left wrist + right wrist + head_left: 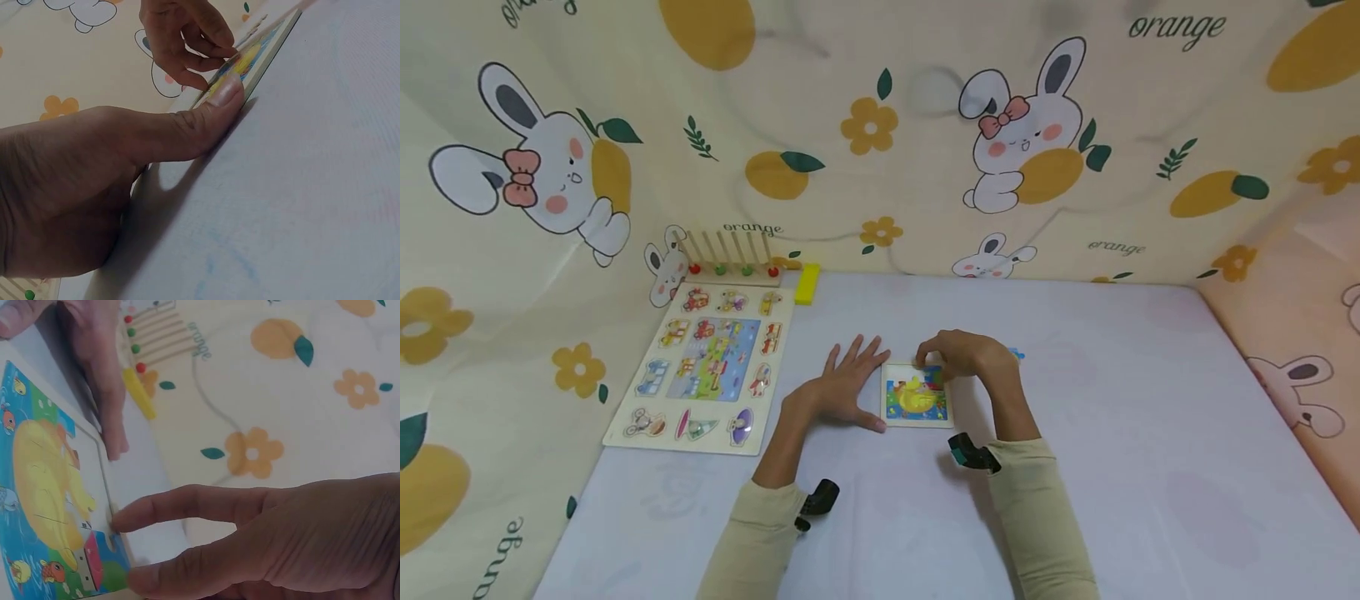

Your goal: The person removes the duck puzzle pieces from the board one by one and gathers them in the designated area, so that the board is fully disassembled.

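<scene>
A small framed jigsaw puzzle (917, 397) with a yellow duck on blue water lies on the table. Part of its bare backing (94, 459) shows along the upper edge. My left hand (844, 387) rests flat beside it, fingers spread, the thumb (228, 94) against the frame's near left side. At the upper right corner, my right hand (962, 354) has its thumb and index finger bent about a blue-green puzzle piece (112, 553). How firmly they pinch it is hard to see. Something small and blue (1017, 353) shows partly behind the right wrist.
A larger picture board (625, 437) with vehicle and toy pieces lies at the left. Behind it stands a wooden peg rack (737, 279) with red and green beads, next to a yellow block (807, 284). A printed cloth wall (917, 200) borders the table.
</scene>
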Available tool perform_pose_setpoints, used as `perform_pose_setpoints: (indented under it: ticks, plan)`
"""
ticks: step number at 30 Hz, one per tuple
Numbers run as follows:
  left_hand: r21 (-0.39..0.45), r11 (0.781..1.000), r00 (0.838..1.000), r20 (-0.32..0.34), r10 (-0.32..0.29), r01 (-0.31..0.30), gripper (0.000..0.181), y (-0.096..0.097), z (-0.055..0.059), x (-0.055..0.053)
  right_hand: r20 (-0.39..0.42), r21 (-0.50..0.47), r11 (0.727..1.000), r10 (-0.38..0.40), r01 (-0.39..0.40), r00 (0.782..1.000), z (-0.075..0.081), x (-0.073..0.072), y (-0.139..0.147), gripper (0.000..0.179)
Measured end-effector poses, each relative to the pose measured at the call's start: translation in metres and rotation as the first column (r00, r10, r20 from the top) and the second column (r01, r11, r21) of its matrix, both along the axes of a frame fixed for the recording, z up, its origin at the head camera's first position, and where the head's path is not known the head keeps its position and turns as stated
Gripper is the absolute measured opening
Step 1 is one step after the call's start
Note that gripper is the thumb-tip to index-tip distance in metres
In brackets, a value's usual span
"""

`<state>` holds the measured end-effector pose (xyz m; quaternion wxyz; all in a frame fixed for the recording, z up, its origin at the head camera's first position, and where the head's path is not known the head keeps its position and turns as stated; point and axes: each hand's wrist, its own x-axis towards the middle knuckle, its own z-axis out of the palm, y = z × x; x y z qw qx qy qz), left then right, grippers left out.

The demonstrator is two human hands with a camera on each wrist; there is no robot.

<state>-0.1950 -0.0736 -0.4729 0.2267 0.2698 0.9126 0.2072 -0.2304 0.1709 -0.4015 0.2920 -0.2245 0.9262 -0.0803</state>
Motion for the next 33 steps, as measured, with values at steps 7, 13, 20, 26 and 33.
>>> perform_pose_setpoints:
  ticks: [7,13,20,26,33]
  plan:
    - [-0.003,1.0,1.0,0.006,0.003,-0.003,0.117,0.0037,0.0002,-0.001,-0.036,0.071,0.997,-0.026,0.029,0.999,-0.0002,0.0027,-0.0042,0.038]
    - [-0.003,1.0,1.0,0.01,0.004,-0.004,0.116,0.0032,-0.0003,-0.0017,-0.062,0.111,0.994,-0.005,0.011,0.998,-0.0018,0.0018,-0.0074,0.035]
    - [0.01,1.0,1.0,0.003,0.002,-0.002,0.116,0.0042,-0.0016,-0.0024,-0.067,0.117,0.993,0.034,-0.026,0.997,-0.0033,-0.0003,-0.0047,0.014]
    - [0.001,1.0,1.0,0.008,0.002,-0.002,0.116,0.0039,-0.0022,-0.0023,-0.032,0.066,0.997,0.046,-0.044,0.998,-0.0033,-0.0005,0.0006,0.036]
    - [0.012,1.0,1.0,0.01,0.007,-0.007,0.115,0.0018,0.0014,-0.0022,-0.007,0.041,0.999,-0.007,0.007,1.0,-0.0022,-0.0038,-0.0009,0.039]
